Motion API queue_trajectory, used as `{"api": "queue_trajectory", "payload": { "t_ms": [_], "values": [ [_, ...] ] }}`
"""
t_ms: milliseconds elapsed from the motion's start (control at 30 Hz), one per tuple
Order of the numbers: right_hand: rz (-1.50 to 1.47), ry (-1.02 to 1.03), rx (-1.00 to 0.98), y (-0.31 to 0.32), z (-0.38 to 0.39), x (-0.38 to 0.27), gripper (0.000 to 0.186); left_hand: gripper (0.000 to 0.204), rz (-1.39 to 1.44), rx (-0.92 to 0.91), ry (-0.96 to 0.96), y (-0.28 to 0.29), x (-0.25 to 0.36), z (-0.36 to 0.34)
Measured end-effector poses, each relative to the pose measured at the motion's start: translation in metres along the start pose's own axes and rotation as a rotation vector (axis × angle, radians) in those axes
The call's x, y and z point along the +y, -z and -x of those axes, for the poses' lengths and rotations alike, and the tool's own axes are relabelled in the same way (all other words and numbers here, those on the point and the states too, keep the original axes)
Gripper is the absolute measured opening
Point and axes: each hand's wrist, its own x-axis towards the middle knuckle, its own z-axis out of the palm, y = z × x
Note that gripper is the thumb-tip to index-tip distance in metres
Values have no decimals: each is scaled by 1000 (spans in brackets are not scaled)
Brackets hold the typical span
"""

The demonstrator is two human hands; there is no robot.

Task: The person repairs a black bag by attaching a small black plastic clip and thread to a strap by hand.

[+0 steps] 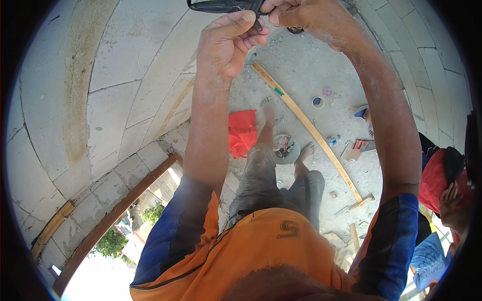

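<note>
Both my hands are raised at the top of the view, around a black object (224,6) with a long smooth part and a short end pointing down; its upper edge is cut off, and I cannot tell its kind. My left hand (232,40) has its thumb against this object, with the fingers curled beneath. Close beside it, my right hand (306,20) pinches the object's right end between thumb and fingers. A small dark and yellowish thing (295,30) shows just below the right hand, partly hidden.
Pale block walls (115,60) rise at left and right. On the grey floor lie a long wooden batten (311,128), a red bag (242,133), a tape roll (318,102) and a bottle (333,140). A tool bucket (286,149) stands between my feet. Another person (444,183) is at right.
</note>
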Motion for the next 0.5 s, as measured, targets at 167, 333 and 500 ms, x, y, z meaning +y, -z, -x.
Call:
{"api": "queue_trajectory", "payload": {
  "t_ms": [167,333,500],
  "values": [
    [60,-133,185,-11,8,2,18,20,51,41,35,-5,-8,-2],
    [-104,-73,301,-22,7,28,16,22,-43,71,58,-2,-18,-4],
    [-439,15,400,-39,10,48,13,23,-94,92,30,-4,-28,-2]
  ]
}}
